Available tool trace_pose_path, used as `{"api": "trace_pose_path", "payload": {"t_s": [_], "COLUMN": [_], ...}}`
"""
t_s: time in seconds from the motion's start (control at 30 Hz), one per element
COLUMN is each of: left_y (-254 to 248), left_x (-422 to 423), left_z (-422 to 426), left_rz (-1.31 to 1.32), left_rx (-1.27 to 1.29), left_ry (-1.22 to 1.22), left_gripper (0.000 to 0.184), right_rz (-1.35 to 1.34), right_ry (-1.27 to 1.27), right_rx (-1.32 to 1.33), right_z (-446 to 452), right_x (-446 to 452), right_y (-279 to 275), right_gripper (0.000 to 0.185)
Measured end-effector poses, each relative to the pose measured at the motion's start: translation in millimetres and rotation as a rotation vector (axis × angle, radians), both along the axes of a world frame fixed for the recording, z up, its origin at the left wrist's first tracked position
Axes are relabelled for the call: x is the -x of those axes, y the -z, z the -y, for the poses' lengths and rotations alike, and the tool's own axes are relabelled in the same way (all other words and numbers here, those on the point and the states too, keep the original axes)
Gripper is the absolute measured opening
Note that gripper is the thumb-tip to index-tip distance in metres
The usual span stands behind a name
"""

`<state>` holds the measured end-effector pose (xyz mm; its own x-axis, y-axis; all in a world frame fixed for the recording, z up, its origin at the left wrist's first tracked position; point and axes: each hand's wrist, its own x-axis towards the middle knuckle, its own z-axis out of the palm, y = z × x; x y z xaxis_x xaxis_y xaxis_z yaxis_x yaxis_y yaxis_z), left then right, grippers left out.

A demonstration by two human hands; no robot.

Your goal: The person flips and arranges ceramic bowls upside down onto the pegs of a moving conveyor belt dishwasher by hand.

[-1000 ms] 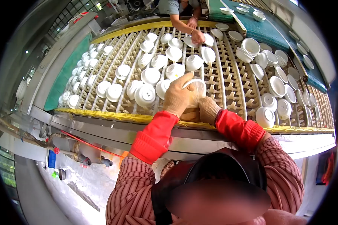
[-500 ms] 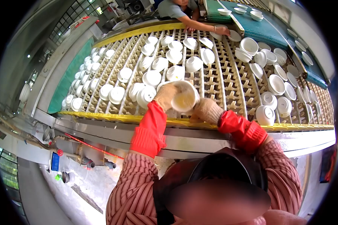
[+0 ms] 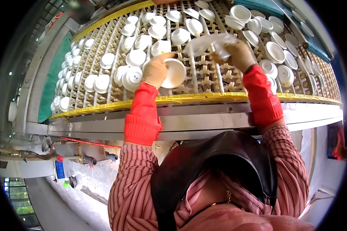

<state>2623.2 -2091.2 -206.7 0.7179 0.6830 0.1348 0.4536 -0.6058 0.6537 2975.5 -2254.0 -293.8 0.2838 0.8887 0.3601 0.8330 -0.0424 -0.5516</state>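
Observation:
My gloved left hand (image 3: 157, 70) grips the left rim of a white bowl (image 3: 175, 73), whose open side faces me, low over the pegged rack. To the right, my gloved right hand (image 3: 235, 55) is closed on something whitish and translucent (image 3: 210, 43), which is smeared by motion and looks like thin plastic. It stretches leftward from the fingers above the pegs. Next to my left hand, several upturned white bowls (image 3: 132, 78) rest on the pegs.
The pegged rack (image 3: 204, 79) spans the view, with a yellow front edge (image 3: 181, 99) and a metal rail below. More bowls (image 3: 275, 52) lean in rows at the right. A green belt (image 3: 316, 48) runs at the upper right. A person's arm (image 3: 165, 1) shows at the top edge.
My right hand has moved right and up from the bowl, with the translucent thing now stretched from it. My left hand and bowl shifted left. The view has tilted, leaving little of the other person visible.

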Motion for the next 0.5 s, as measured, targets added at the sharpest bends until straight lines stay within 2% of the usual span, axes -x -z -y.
{"api": "trace_pose_path", "payload": {"t_s": [0.03,0.1,0.13,0.2,0.23,0.27,0.3,0.33,0.43,0.47,0.5], "left_y": [14,10,7,-1,-19,-12,-2,4,10,17,9], "left_x": [-1,-8,-12,-20,-20,-23,-27,-33,-36,-35,-35], "left_z": [-10,-9,-8,9,37,45,49,52,79,78,81], "left_rz": [0.131,0.284,0.349,0.122,-0.127,-0.169,-0.356,-0.537,-0.578,-0.577,-0.604], "left_rx": [-0.120,-0.398,-0.560,-0.723,-0.565,-0.560,-0.599,-0.647,-0.387,-0.291,-0.293], "left_ry": [-0.006,-0.030,-0.022,0.015,0.051,0.112,0.238,0.373,0.339,0.332,0.337], "left_gripper": [0.048,0.042,0.042,0.038,0.048,0.043,0.040,0.039,0.041,0.041,0.041], "right_rz": [-0.423,-0.808,-0.737,-0.535,0.037,0.345,0.646,0.652,0.198,0.123,0.047], "right_ry": [0.022,0.021,0.056,0.201,0.433,0.590,0.770,0.926,1.444,1.565,1.594], "right_rx": [-0.159,-0.212,-0.258,-0.350,-0.259,-0.175,-0.093,-0.070,-0.173,-0.113,0.183], "right_z": [21,82,120,199,243,289,333,387,602,665,676], "right_x": [-12,-30,-48,-87,-86,-87,-88,-98,-160,-170,-142], "right_y": [-9,-47,-52,-58,-75,-85,-94,-88,-28,4,11], "right_gripper": [0.029,0.041,0.041,0.042,0.041,0.043,0.045,0.049,0.060,0.063,0.072]}}
